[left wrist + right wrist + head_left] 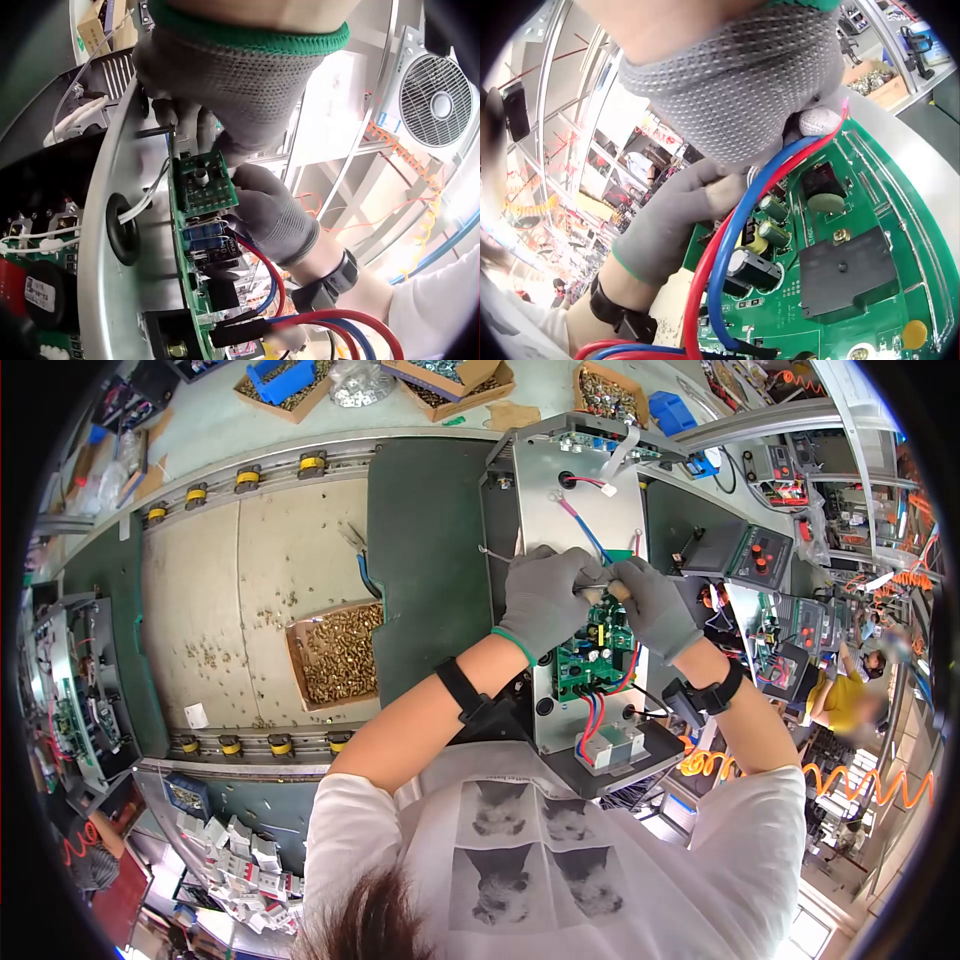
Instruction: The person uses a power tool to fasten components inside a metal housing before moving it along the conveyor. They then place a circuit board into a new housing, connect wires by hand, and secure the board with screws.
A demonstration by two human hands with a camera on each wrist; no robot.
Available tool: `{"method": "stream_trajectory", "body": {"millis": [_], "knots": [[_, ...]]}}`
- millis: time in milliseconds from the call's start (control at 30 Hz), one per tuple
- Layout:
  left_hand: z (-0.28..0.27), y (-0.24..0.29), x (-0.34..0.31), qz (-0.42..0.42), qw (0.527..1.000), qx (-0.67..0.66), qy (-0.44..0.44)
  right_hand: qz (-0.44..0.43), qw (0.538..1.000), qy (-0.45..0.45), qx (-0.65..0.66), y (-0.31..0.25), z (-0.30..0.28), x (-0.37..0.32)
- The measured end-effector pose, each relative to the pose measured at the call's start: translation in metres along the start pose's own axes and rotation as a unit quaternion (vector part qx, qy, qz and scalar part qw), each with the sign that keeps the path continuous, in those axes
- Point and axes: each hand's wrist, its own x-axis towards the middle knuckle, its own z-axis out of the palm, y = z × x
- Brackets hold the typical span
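Note:
Both hands wear grey gloves and meet over a green circuit board [590, 660] on a metal chassis plate [545, 510]. My left hand [548, 595] has its fingers bent at the board's far end, pinching thin white wires [751, 177] near the thumb tip. Opposite it, my right hand [655, 605] pinches at the same spot, its fingertips nearly touching the left ones; the gloves hide most of what is between them. A small upright board [206, 184] stands just below the fingers in the left wrist view. Red and blue wires [731, 240] arch past the right hand.
A cardboard box of small brass parts [338, 658] stands to the left, with loose ones scattered around it. A black control unit with red knobs [745, 555] sits at the right. A metal terminal block [610, 748] is at the chassis's near end. Orange coiled hoses [860, 785] hang at the right.

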Motion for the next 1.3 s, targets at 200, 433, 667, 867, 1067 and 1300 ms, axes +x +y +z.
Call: {"method": "stream_trajectory", "body": {"millis": [200,433,667,867,1067,1300], "knots": [[0.010,-0.002,0.001,0.015,0.999,-0.015,0.037,0.001,0.999,0.036,0.004,0.004,-0.001,-0.006],[0.001,0.001,0.007,0.155,0.978,0.134,0.030,0.012,0.994,0.096,-0.057,0.011,0.008,-0.019],[-0.008,0.015,0.017,0.202,0.931,0.282,-0.113,0.026,0.994,0.105,-0.018,0.013,0.020,-0.023],[-0.006,0.018,0.022,0.226,0.912,0.309,-0.148,0.052,0.993,0.105,-0.012,0.010,0.025,-0.021],[-0.003,0.024,0.026,0.212,0.890,0.350,-0.200,0.052,0.991,0.117,-0.032,0.010,0.030,-0.018],[-0.001,0.023,0.029,0.169,0.920,0.300,-0.186,0.043,0.987,0.148,-0.044,0.012,0.039,-0.018]]}}
